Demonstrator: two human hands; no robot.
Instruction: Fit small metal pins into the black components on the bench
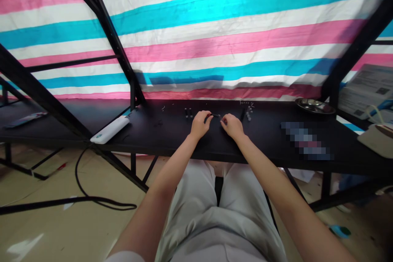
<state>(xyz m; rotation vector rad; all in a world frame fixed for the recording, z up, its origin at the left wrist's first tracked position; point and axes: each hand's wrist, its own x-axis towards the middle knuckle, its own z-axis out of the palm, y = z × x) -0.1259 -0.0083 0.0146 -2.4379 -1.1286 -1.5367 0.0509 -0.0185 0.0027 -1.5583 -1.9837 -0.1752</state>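
Note:
Over the black tabletop [159,131] my left hand [200,124] pinches one end of a thin dark rod [215,115]. My right hand [233,125] is closed at the rod's other end, where a small pale piece [220,118] shows at the fingertips; its exact kind is too small to make out. Left of my left hand lie short dark sticks [188,113] with pale ends. Beyond my right hand are a dark strip [243,114] and several small clear pieces [249,114] in a cluster.
A white power strip [111,129] lies at the left, its black cable [80,172] hanging down. At the right are a metal dish [315,106], a pixelated item [305,141] and stacked boxes [367,90]. Black frame bars [107,28] and a striped sheet [227,37] stand behind.

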